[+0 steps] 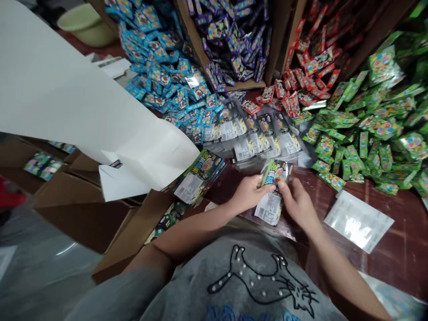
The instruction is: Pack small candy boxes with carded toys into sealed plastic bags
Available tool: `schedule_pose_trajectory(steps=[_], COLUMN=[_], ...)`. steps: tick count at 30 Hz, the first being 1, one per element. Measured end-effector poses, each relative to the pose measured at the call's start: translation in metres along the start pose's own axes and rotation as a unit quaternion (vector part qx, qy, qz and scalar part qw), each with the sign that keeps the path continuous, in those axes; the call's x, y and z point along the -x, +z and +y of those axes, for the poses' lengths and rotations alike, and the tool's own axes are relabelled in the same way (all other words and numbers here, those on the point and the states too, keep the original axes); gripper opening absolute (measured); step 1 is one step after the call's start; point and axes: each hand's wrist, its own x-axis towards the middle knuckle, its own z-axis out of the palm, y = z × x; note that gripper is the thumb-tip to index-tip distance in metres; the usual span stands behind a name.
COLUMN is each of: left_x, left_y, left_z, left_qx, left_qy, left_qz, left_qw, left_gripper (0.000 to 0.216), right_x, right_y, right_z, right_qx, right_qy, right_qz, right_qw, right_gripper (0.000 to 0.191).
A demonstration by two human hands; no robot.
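Between my two hands, in front of my body, is a clear plastic packet [270,206] with a black and green printed header and a white label. My left hand [251,192] grips its left edge, thumb across the front. On the right side, my right hand [295,199] pinches it with the thumb pressed on the front. A stack of similar printed packets [197,176] lies to the left of my left hand. More clear printed bags [254,138] are spread beyond my hands.
Piles of small blue packs [167,84], purple packs [239,44], red packs [314,67] and green packs [368,129] line the back. Open cardboard boxes [83,205] stand at left under a large white sheet [83,102]. A whitish plastic bag [359,220] lies at right.
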Motion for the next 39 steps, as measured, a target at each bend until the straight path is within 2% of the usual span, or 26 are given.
schedule_pose_trajectory(steps=[1,3,6,7,9,11,12,14,15,18,20,22,24,26,28,30,32,35,37,39], left_x=[-0.002,-0.005,-0.009,-0.011,-0.021,-0.037,-0.047,-0.067,-0.076,-0.096,-0.101,-0.103,-0.100,-0.095,-0.091,-0.092,-0.098,-0.113,-0.122,-0.126], left_y=[0.003,0.004,-0.021,-0.037,-0.082,-0.134,-0.158,-0.197,-0.211,-0.229,-0.230,-0.228,-0.225,-0.221,-0.215,-0.204,-0.187,-0.151,-0.123,-0.096], left_z=[-0.002,0.001,0.023,0.033,0.054,0.067,0.069,0.064,0.058,0.041,0.037,0.041,0.050,0.063,0.075,0.085,0.093,0.099,0.100,0.098], left_qx=[-0.024,-0.081,-0.192,-0.239,-0.351,-0.478,-0.534,-0.614,-0.639,-0.670,-0.672,-0.671,-0.676,-0.682,-0.682,-0.663,-0.609,-0.461,-0.376,-0.331], left_qy=[-0.006,-0.009,0.033,0.043,0.030,-0.030,-0.061,-0.103,-0.117,-0.134,-0.141,-0.160,-0.157,-0.149,-0.127,-0.081,0.001,0.079,0.091,0.099], left_qz=[0.002,-0.011,-0.023,0.005,0.112,0.207,0.225,0.219,0.202,0.154,0.142,0.136,0.135,0.147,0.169,0.173,0.123,-0.037,-0.127,-0.208], left_qw=[1.000,0.997,0.981,0.970,0.929,0.853,0.813,0.751,0.733,0.714,0.713,0.711,0.708,0.700,0.700,0.724,0.783,0.883,0.913,0.915], left_gripper=[0.032,0.034,0.043,0.048,0.052,0.050,0.050,0.053,0.056,0.066,0.067,0.064,0.062,0.061,0.055,0.050,0.046,0.039,0.036,0.030], right_x=[0.001,-0.001,-0.013,-0.017,-0.024,-0.033,-0.039,-0.062,-0.079,-0.153,-0.210,-0.258,-0.286,-0.291,-0.277,-0.256,-0.243,-0.250,-0.269,-0.290], right_y=[0.010,0.026,0.037,0.037,0.033,0.025,0.020,0.013,0.013,0.027,0.049,0.072,0.087,0.090,0.080,0.063,0.049,0.043,0.049,0.056], right_z=[0.002,0.007,0.015,0.016,0.013,0.001,-0.009,-0.031,-0.043,-0.070,-0.082,-0.090,-0.096,-0.096,-0.088,-0.077,-0.067,-0.062,-0.067,-0.074], right_qx=[0.021,0.079,0.153,0.172,0.224,0.304,0.348,0.402,0.406,0.359,0.337,0.333,0.328,0.323,0.312,0.304,0.304,0.314,0.329,0.349], right_qy=[0.039,0.084,0.089,0.089,0.096,0.103,0.099,0.058,0.017,-0.136,-0.182,-0.171,-0.161,-0.163,-0.176,-0.189,-0.184,-0.156,-0.156,-0.163], right_qz=[0.001,0.043,0.077,0.075,0.046,-0.004,-0.022,-0.012,0.009,0.055,0.036,0.007,-0.008,-0.012,0.003,0.020,0.023,0.014,0.007,-0.009], right_qw=[0.999,0.992,0.981,0.978,0.969,0.947,0.932,0.914,0.914,0.922,0.923,0.927,0.931,0.932,0.934,0.934,0.935,0.937,0.931,0.923], right_gripper=[0.046,0.041,0.034,0.033,0.032,0.036,0.040,0.049,0.052,0.053,0.056,0.066,0.062,0.048,0.046,0.048,0.058,0.072,0.072,0.069])
